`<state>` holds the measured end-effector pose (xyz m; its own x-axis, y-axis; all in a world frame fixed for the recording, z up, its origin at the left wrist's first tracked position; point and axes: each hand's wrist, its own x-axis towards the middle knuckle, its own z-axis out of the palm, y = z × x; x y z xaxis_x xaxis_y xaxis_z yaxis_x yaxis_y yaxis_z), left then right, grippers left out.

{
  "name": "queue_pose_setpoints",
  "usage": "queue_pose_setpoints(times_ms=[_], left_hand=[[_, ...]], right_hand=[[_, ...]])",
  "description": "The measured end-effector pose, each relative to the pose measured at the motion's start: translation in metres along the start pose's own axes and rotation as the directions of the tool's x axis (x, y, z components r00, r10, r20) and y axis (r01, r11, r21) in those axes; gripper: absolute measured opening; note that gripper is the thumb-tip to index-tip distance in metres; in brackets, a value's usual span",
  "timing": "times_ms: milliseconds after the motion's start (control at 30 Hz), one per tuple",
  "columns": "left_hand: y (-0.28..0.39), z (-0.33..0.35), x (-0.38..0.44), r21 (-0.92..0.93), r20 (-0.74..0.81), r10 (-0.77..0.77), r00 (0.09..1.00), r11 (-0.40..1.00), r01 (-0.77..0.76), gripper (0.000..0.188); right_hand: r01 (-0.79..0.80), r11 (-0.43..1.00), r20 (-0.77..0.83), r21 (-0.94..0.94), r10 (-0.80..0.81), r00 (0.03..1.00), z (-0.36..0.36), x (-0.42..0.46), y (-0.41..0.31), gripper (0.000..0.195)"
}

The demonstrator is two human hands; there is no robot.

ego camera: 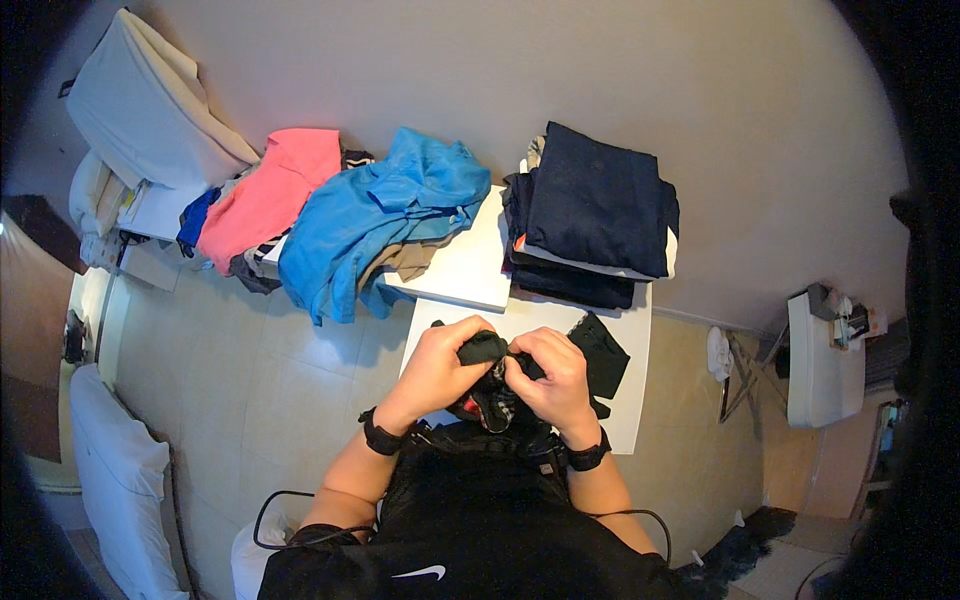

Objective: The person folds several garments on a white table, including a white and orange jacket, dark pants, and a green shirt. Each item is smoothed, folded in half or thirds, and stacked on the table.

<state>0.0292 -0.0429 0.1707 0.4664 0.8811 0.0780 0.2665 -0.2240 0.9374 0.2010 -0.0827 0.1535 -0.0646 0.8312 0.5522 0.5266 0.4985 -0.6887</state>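
Observation:
Both hands meet close in front of my body, over the near part of a white table (624, 420). My left hand (439, 367) pinches a bunched black cloth garment (484, 347) between thumb and fingers. Opposite it, my right hand (551, 367) grips the same dark fabric with bent fingers, fingertips almost touching the left ones. A patterned part with red and white shows below the hands; which garment it is, I cannot tell. Just right of my right hand, a black folded cloth (604, 356) lies flat on the table.
Beyond my hands stands a stack of folded dark clothes (592, 202). Left of it, a blue shirt (390, 202) and a pink garment (277, 187) lie heaped, overhanging the edge. An ironing board (817, 375) is at the right. A white-covered item (120, 480) stands at left.

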Motion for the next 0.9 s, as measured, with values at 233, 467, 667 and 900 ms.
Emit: queue_pose_setpoints(times_ms=[233, 467, 667, 900], left_hand=[[-0.006, -0.018, 0.007, -0.012, 0.188, 0.006, 0.982, 1.000, -0.003, 0.018], [-0.004, -0.022, 0.009, 0.001, 0.271, 0.053, 0.961, 0.998, -0.055, 0.018], [0.001, -0.019, 0.006, 0.110, 0.222, 0.128, 0.967, 0.982, -0.155, 0.019], [-0.006, 0.000, 0.000, 0.257, 0.092, 0.165, 0.982, 0.949, -0.183, 0.022]], right_hand=[[-0.004, 0.999, 0.040, 0.034, 0.003, 0.999, 0.000, 0.001, 0.000, 0.015], [0.069, 0.996, 0.171, 0.063, -0.079, 0.982, -0.006, 0.004, 0.001, 0.016], [0.050, 0.998, 0.140, 0.044, -0.056, 0.989, -0.004, 0.001, 0.004, 0.016], [0.040, 0.999, 0.103, -0.029, -0.037, 0.994, 0.000, 0.000, 0.007, 0.014]])
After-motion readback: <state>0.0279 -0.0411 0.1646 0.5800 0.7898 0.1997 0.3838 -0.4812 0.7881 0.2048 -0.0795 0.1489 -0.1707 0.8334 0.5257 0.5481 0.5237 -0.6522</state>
